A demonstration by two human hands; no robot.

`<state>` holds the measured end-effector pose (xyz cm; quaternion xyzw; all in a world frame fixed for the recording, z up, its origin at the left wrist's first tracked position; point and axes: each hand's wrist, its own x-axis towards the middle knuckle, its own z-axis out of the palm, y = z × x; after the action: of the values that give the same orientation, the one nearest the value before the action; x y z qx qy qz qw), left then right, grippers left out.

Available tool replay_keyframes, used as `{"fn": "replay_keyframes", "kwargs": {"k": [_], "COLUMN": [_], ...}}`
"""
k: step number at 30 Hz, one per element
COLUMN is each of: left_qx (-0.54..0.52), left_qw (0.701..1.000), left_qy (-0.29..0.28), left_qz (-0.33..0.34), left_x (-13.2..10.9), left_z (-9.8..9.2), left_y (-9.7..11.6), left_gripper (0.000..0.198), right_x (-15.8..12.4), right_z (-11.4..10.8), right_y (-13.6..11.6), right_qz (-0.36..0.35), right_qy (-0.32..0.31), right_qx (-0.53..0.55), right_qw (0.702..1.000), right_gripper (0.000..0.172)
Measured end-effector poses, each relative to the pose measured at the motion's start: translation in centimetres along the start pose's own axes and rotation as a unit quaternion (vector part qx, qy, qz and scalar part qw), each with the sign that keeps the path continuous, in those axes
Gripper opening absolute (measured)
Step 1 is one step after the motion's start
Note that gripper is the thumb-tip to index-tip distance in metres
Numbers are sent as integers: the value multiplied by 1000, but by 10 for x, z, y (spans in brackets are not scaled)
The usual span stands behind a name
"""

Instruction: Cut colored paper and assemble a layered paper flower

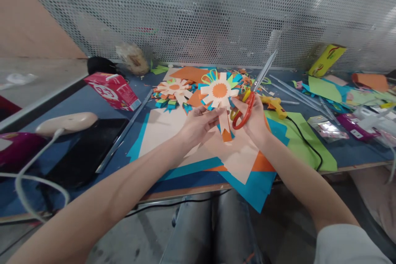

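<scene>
Both hands hold up a paper flower with cream petals, an orange centre, green loops at the top and blue pieces behind. Ribbon-like strips in cream and orange hang below it. My left hand pinches the flower's lower left side by the strips. My right hand grips scissors with red and yellow handles, blades pointing up and right; its fingertips also touch the flower's right edge. A second paper flower lies just behind my left hand. Cream paper sheets are spread under the hands.
A yellow glue gun with a black cord lies on green paper at the right. At the left are a red box, a black phone and a white cabled device. A perforated metal panel closes the back.
</scene>
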<state>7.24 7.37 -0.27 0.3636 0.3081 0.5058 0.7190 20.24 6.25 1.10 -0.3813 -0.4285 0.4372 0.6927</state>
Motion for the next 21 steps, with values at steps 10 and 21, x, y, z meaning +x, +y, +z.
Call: {"fn": "replay_keyframes", "kwargs": {"k": [10, 21], "left_qx": [36, 51], "left_qw": [996, 994], "left_qy": [1, 51], "left_qz": [75, 86], "left_x": [2, -1], "left_z": [-6, -1], "left_y": [-2, 3], "left_gripper": [21, 38], "right_x": [1, 1], "right_z": [0, 0], "right_y": [4, 5], "right_qz": [-32, -24], "right_qy": [10, 35], "right_qx": [-46, -69], "right_qw": [998, 997], "right_gripper": [37, 39]}}
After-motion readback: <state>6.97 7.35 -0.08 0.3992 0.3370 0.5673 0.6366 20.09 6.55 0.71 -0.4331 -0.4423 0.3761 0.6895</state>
